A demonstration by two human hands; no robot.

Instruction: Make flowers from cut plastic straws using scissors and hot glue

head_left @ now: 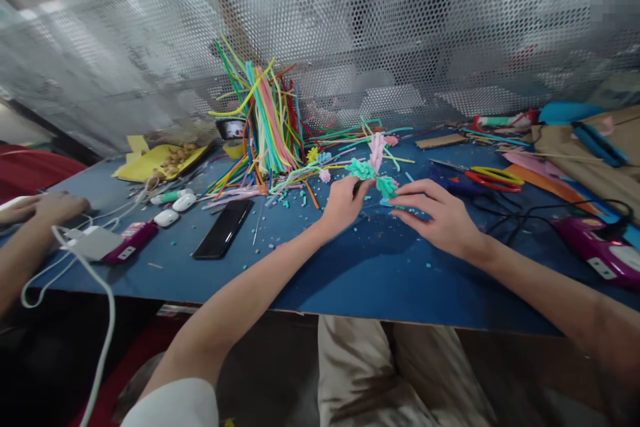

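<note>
A pipe-cleaner flower [377, 150] with a fuzzy pink top and green leaves stands up between my two hands above the blue table. My left hand [345, 201] pinches it low on its left side, close under one green leaf [361, 169]. On the other side, the fingertips of my right hand [443, 217] close on the lower green leaf [386, 187]; its other fingers are slightly spread and the thumb is hidden. The flower's stem is mostly covered by my fingers.
Behind stands a bundle of colourful pipe cleaners [270, 120] before a perforated metal screen [390, 27]. A black phone [223, 229] lies left. Scissors [493, 178] and a purple power strip [600, 250] lie right. Another person's hand [63, 207] rests at far left, near white cables.
</note>
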